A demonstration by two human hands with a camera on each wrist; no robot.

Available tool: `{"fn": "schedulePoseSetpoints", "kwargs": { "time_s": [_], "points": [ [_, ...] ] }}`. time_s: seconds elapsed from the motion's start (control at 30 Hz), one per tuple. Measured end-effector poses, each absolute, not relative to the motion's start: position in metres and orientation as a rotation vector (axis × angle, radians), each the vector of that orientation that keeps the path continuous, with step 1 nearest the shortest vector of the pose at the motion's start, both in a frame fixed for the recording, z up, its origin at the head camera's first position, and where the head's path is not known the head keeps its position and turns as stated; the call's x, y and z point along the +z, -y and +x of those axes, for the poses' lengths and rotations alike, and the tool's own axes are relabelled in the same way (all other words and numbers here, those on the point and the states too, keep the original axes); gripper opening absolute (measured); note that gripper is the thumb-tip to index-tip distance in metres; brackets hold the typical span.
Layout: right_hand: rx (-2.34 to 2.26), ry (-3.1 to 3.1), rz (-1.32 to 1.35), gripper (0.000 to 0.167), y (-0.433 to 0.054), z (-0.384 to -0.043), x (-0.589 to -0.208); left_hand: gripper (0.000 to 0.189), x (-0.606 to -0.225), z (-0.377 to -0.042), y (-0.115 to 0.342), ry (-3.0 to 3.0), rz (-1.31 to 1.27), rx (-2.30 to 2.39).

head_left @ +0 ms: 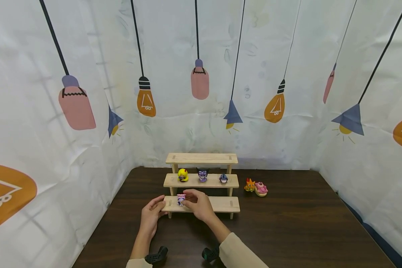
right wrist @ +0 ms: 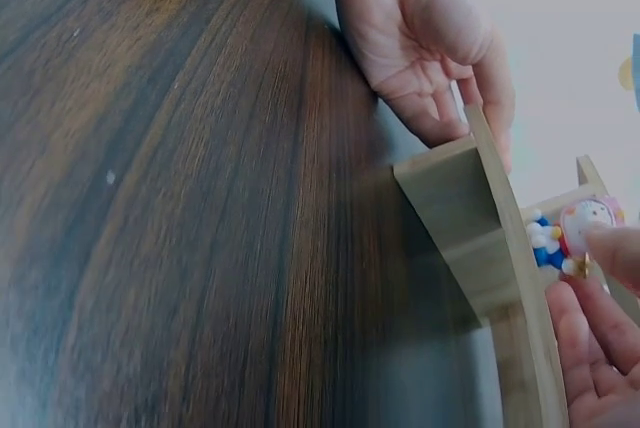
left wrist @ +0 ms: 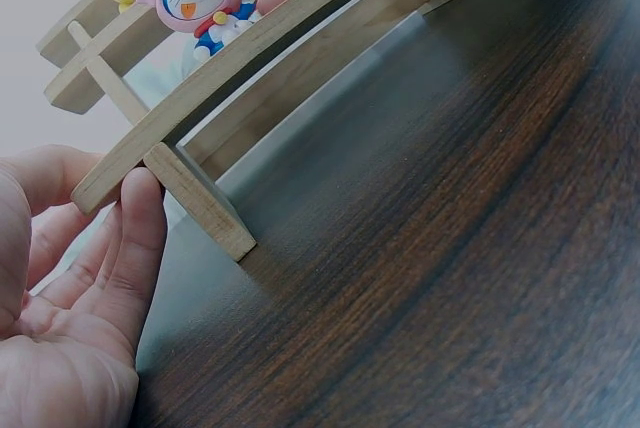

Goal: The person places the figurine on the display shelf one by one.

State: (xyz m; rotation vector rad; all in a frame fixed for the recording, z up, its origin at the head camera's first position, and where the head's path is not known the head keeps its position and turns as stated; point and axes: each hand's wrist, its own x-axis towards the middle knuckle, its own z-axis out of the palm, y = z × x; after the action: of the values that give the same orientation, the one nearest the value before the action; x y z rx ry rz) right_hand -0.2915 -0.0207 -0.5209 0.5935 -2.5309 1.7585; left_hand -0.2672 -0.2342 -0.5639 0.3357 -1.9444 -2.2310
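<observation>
A three-tier wooden stand (head_left: 221, 204) is on the table. My left hand (head_left: 150, 217) grips the left end of its lowest step, thumb above and fingers below, as the left wrist view shows. On that step near the left end is a small cat figurine (left wrist: 193, 0) with a pink hood, white face, red collar and blue-and-white body. The thumb and fingers of my right hand (head_left: 201, 206) pinch this figurine from its right side. In the right wrist view the thumb (right wrist: 615, 248) overlaps the figurine's face. Its feet are right at the step's surface.
On the middle step are a yellow-haired figurine (head_left: 182, 175), a purple-and-black figurine (head_left: 202, 176) and a blue-grey figurine (head_left: 223, 178). Right of the stand, an orange figurine (head_left: 249, 185) and a pink figurine (head_left: 261, 189) are on the dark table (head_left: 288, 223). A patterned curtain (head_left: 174, 130) hangs behind.
</observation>
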Motion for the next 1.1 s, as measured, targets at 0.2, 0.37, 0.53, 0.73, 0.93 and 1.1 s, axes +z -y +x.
{"fn": "schedulePoseSetpoints", "kwargs": {
  "time_s": [0.2,0.37,0.53,0.73,0.93,1.1],
  "points": [
    [1.798,2.526,0.656,0.032,0.002,-0.29,-0.521,0.044,-0.564,-0.267,0.235,1.95,0.334,-2.228],
    [1.836,2.554,0.795,0.027,-0.027,-0.286,-0.52,0.044,-0.562,-0.267,0.235,1.954,0.326,-2.216],
    [1.881,2.606,0.831,0.027,-0.063,-0.277,-0.517,0.046,-0.562,-0.267,0.235,1.951,0.328,-2.221],
    [1.876,2.654,0.755,0.029,-0.117,-0.268,-0.518,0.046,-0.564,-0.266,0.234,1.953,0.329,-2.234],
    [1.78,2.599,0.595,0.029,-0.169,-0.27,-0.52,0.046,-0.565,-0.266,0.234,1.954,0.336,-2.226],
    [1.73,2.513,0.259,0.03,-0.203,-0.279,-0.521,0.043,-0.563,-0.268,0.233,1.953,0.347,-2.222]
  ]
}}
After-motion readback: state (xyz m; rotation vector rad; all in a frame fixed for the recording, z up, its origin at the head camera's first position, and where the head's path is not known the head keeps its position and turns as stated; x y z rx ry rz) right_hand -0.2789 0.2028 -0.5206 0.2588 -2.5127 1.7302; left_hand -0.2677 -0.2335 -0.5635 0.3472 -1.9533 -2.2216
